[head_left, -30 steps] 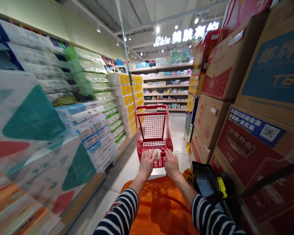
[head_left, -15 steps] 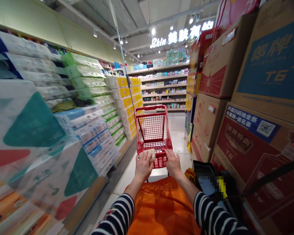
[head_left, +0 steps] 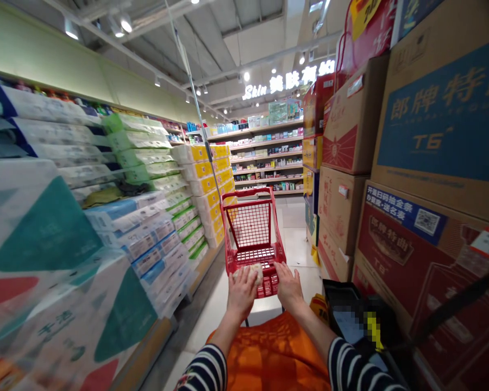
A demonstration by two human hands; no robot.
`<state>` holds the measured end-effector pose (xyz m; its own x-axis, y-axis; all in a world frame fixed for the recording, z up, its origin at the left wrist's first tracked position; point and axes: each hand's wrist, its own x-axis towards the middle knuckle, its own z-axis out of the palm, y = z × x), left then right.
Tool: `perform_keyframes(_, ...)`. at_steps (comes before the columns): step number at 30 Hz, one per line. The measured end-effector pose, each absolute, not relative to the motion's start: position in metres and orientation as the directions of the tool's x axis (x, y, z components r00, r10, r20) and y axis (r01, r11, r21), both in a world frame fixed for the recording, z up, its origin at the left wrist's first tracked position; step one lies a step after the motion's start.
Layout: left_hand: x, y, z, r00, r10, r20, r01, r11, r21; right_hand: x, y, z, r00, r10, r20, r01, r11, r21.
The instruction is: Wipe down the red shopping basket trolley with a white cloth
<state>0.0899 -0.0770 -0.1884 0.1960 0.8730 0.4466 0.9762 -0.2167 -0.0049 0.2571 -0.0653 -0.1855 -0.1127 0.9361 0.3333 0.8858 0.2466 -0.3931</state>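
Observation:
In front of me stands a red shopping cart, its basket showing nothing inside from here. My left hand is closed over a pale, crumpled cloth at the near rim of the cart, on the left side. The fingers of my right hand curl over the same rim at its right end, with no cloth under them. How far the fingertips reach round the rim is hidden.
Packs of tissue are stacked along the left side. Cardboard cartons pile up on the right, with a black bin-like container low beside them. Shelves of small goods stand ahead, past the pale floor.
The view has tilted up a little, so the cart, hands and shelves sit lower in the picture. Both hands keep the same hold on the cart.

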Motion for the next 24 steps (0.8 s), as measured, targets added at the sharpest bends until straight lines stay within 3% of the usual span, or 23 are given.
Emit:
perform_keyframes(3,0.088,-0.076,-0.185,0.146,0.897,0.418,0.984,-0.176,0.035,0.255,-0.066,-0.185,-0.094,0.932,0.349,0.887,0.238,-0.397)
perform_keyframes(8,0.127,-0.068,-0.186,0.302,0.884,0.356,0.946,-0.325,0.004,0.253,-0.063,-0.187,-0.097,0.918,0.384,0.9,0.246,-0.361)
perform_keyframes(12,0.125,-0.069,-0.189,0.328,0.874,0.36,0.938,-0.345,-0.016,0.254,-0.062,-0.187,-0.137,0.925,0.356,0.9,0.266,-0.345)
perform_keyframes(24,0.063,-0.072,-0.169,0.076,0.923,0.376,0.993,-0.104,0.055,0.249,-0.067,-0.197,-0.194,0.935,0.298,0.886,0.298,-0.356)
